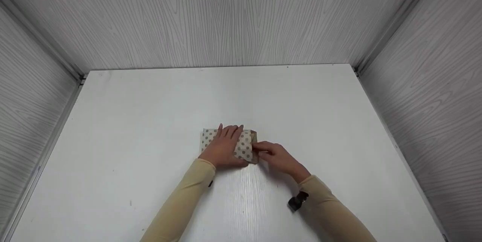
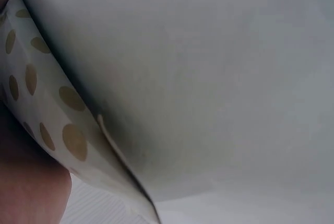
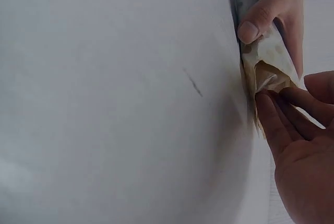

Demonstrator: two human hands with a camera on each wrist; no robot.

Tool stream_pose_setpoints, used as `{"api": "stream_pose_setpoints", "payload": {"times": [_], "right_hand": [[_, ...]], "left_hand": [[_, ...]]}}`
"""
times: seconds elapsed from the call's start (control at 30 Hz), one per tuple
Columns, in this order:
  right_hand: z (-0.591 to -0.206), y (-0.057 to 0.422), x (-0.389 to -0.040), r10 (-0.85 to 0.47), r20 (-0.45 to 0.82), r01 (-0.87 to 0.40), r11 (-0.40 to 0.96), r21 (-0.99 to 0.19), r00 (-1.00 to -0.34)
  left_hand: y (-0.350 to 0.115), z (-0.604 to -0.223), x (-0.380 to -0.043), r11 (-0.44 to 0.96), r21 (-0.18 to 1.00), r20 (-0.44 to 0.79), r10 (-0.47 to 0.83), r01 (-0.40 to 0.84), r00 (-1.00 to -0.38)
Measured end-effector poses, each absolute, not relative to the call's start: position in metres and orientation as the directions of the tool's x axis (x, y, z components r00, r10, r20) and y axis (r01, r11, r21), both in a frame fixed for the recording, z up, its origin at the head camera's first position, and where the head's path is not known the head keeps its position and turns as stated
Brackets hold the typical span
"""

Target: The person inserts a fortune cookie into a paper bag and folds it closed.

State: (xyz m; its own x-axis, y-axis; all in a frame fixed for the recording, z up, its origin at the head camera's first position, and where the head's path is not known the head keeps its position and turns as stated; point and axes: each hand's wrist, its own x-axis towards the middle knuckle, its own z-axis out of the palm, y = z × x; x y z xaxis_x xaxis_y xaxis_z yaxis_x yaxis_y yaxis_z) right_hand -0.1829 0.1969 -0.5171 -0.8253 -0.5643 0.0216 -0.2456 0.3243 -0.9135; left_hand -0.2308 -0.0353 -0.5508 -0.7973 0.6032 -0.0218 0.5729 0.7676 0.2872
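Observation:
A small white paper bag (image 1: 244, 147) with tan dots lies on the white table (image 1: 150, 121), its brown-lined mouth facing right. My left hand (image 1: 224, 150) holds it across its width, with fingers over the top and thumb along the near edge. At the mouth is my right hand (image 1: 276, 157), its fingertips reaching into the opening. In the right wrist view, something clear and shiny (image 3: 267, 82) shows inside the mouth beside those fingertips. Whether they pinch it or the paper is hidden. Dotted paper (image 2: 39, 72) fills the left side of the left wrist view.
Grey wood-patterned panels enclose the table at the back (image 1: 226, 19), left (image 1: 30, 114) and right (image 1: 425, 83). A black wrist device (image 1: 298, 200) sits on the right sleeve, just above the table.

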Motion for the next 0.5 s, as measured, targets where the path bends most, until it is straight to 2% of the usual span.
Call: {"api": "stream_pose_setpoints", "payload": {"times": [0.23, 0.5], "right_hand": [[-0.554, 0.208, -0.193, -0.432, 0.054, -0.241, 0.390, -0.889, -0.900], [-0.550, 0.208, -0.189, -0.293, 0.046, -0.192, 0.493, -0.848, -0.955]], "left_hand": [[-0.035, -0.549, -0.232, 0.777, 0.331, -0.049, 0.580, 0.535, -0.813], [-0.033, -0.538, -0.244, 0.777, 0.456, -0.102, 0.531, 0.434, -0.841]]}}
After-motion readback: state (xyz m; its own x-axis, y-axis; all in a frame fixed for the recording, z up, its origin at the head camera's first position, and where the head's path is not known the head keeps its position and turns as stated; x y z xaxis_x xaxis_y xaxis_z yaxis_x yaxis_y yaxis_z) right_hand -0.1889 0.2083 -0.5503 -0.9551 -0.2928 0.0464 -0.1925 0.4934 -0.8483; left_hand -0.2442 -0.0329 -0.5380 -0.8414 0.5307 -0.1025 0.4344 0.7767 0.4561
